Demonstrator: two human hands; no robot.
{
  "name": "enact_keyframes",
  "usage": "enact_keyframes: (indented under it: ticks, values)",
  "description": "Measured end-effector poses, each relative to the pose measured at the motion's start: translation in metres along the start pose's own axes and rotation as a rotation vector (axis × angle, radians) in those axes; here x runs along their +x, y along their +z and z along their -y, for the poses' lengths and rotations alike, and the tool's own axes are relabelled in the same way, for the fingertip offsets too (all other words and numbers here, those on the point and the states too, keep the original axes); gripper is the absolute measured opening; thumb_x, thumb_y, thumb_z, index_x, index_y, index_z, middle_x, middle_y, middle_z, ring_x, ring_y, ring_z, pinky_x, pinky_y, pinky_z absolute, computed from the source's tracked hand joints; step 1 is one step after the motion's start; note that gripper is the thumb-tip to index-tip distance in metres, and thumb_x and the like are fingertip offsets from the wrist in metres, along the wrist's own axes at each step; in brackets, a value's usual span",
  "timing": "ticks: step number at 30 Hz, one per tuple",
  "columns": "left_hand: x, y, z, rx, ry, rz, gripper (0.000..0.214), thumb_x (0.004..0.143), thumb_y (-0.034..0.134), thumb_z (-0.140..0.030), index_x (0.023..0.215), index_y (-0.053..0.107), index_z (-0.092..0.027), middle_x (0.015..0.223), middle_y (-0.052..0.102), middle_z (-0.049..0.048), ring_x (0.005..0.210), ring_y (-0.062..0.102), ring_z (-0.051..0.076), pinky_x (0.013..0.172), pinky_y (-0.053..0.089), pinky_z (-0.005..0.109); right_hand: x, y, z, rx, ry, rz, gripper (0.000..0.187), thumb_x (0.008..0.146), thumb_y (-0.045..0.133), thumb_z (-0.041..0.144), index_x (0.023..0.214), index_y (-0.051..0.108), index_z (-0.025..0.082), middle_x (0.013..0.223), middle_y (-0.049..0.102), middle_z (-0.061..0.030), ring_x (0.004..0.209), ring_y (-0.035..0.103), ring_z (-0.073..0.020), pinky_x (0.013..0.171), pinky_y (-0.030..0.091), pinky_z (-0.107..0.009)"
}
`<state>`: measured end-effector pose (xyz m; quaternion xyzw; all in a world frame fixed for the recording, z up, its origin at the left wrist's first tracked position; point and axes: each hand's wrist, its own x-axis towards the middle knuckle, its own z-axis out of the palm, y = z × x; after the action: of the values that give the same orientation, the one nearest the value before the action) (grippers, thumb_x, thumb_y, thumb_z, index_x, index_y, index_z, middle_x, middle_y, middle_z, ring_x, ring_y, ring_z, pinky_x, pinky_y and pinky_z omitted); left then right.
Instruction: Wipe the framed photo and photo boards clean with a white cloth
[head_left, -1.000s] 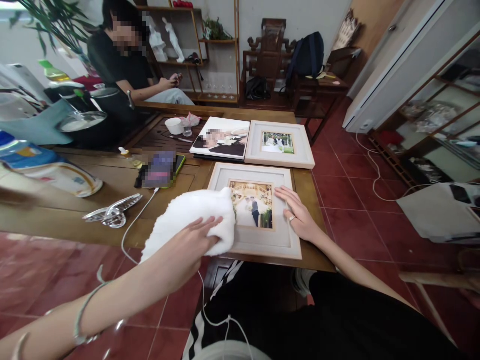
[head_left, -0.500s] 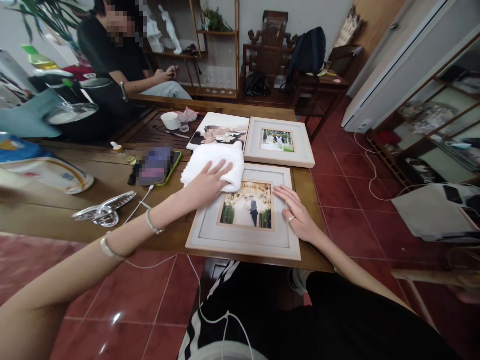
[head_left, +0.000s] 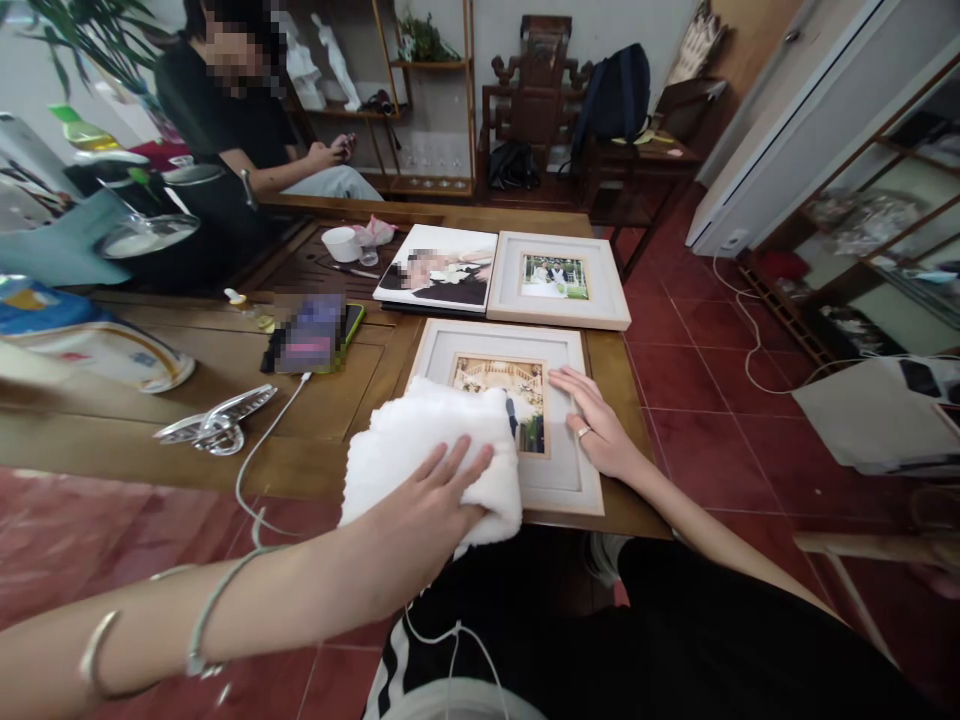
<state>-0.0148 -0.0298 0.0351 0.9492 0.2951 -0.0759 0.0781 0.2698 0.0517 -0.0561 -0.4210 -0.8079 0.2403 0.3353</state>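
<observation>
A framed wedding photo (head_left: 536, 400) lies flat at the table's front edge, its wide pale mat partly covered. Over its lower left part is a folded white towel (head_left: 420, 430), overhanging the near edge. My left hand (head_left: 442, 495) grips this towel from above, fingers spread across the fluffy cloth and thumb by its near edge. On the frame's right side rests my right hand (head_left: 600, 425), flat and open, with a ring on one finger. Behind lie a second framed photo (head_left: 559, 275) and a photo panel (head_left: 435, 265).
To the left are a phone (head_left: 307, 335) on a white cable, a shiny metal object (head_left: 217, 420) and a blue-and-white package (head_left: 82, 330). A white cup (head_left: 341, 244) stands farther back. Across the table sits a person (head_left: 232, 120) holding a small device.
My left hand has drawn the towel toward me, from the frame's far left corner to its near left part. My right hand stays in nearly the same place.
</observation>
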Motion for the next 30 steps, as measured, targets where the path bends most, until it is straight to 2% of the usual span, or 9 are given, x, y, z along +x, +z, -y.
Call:
enact_keyframes:
  ticks: [3,7,11,14,18,21,23,26,30]
  values:
    - [0.031,0.009,0.013,0.039,-0.134,-0.049,0.035,0.080,0.062,-0.009,0.114,0.066,-0.017,0.154,0.031,0.0182,0.141,0.025,0.042,0.111,0.032,0.055,0.000,-0.001,0.000,-0.006,-0.003,0.008,0.055,0.088,0.037,0.010,0.141,0.042,0.024,0.147,0.044,-0.0092,0.144,0.028,-0.0241,0.118,0.024,-0.056]
    - [0.071,0.017,0.055,0.125,-0.244,-0.203,0.032,0.082,0.053,-0.002,0.110,0.068,-0.011,0.154,0.028,0.0210,0.142,0.019,0.042,0.114,0.027,0.056,0.000,-0.001,0.000,-0.003,-0.002,0.015,0.054,0.089,0.037,0.013,0.142,0.041,0.025,0.147,0.044,-0.0090,0.144,0.027,-0.0251,0.117,0.025,-0.057]
    - [0.097,0.015,0.095,0.181,-0.289,-0.353,0.029,0.084,0.052,-0.003,0.107,0.068,-0.010,0.156,0.024,0.0196,0.144,0.017,0.041,0.113,0.025,0.060,0.001,-0.002,0.001,0.007,-0.002,0.011,0.053,0.091,0.037,0.017,0.143,0.040,0.028,0.147,0.045,-0.0080,0.143,0.029,-0.0273,0.116,0.025,-0.060]
    - [0.102,0.010,0.103,0.194,-0.246,-0.317,0.028,0.084,0.053,-0.007,0.107,0.067,-0.013,0.156,0.026,0.0162,0.144,0.018,0.040,0.112,0.026,0.062,0.001,-0.002,0.002,0.009,-0.005,0.011,0.053,0.091,0.038,0.018,0.143,0.040,0.027,0.147,0.045,-0.0080,0.143,0.029,-0.0279,0.116,0.025,-0.059]
    - [0.083,0.003,0.080,0.174,-0.159,-0.128,0.034,0.081,0.052,-0.004,0.111,0.067,-0.012,0.153,0.034,0.0176,0.142,0.027,0.040,0.110,0.031,0.057,0.001,-0.002,0.002,0.006,0.005,0.013,0.052,0.091,0.038,0.018,0.142,0.041,0.026,0.147,0.045,-0.0084,0.143,0.028,-0.0271,0.117,0.024,-0.057]
    - [0.054,-0.003,0.047,0.109,-0.059,-0.019,0.035,0.079,0.059,-0.010,0.113,0.067,-0.013,0.150,0.037,0.0196,0.138,0.033,0.040,0.108,0.035,0.054,0.000,-0.001,0.001,-0.001,0.002,0.005,0.053,0.090,0.037,0.015,0.142,0.041,0.026,0.147,0.044,-0.0081,0.143,0.029,-0.0259,0.117,0.024,-0.057]
    - [0.033,-0.006,0.022,0.055,0.077,0.025,0.039,0.075,0.066,-0.014,0.113,0.068,-0.017,0.151,0.038,0.0163,0.139,0.035,0.037,0.111,0.033,0.049,0.000,-0.001,0.001,-0.004,-0.003,0.005,0.052,0.090,0.037,0.015,0.141,0.041,0.026,0.147,0.044,-0.0079,0.143,0.029,-0.0251,0.117,0.024,-0.057]
    - [0.010,-0.005,-0.009,0.023,0.200,0.005,0.035,0.070,0.072,-0.026,0.105,0.071,-0.020,0.153,0.036,0.0131,0.141,0.032,0.035,0.113,0.032,0.045,0.000,0.000,0.001,-0.010,-0.004,0.002,0.052,0.091,0.037,0.015,0.141,0.041,0.027,0.147,0.044,-0.0079,0.143,0.028,-0.0247,0.117,0.024,-0.057]
    - [0.011,0.005,-0.023,0.016,0.122,-0.063,0.034,0.070,0.072,-0.028,0.104,0.071,-0.021,0.155,0.031,0.0142,0.141,0.028,0.039,0.110,0.035,0.050,0.000,0.000,0.000,-0.014,-0.007,0.003,0.051,0.091,0.037,0.015,0.141,0.041,0.028,0.148,0.044,-0.0079,0.143,0.028,-0.0251,0.117,0.024,-0.058]
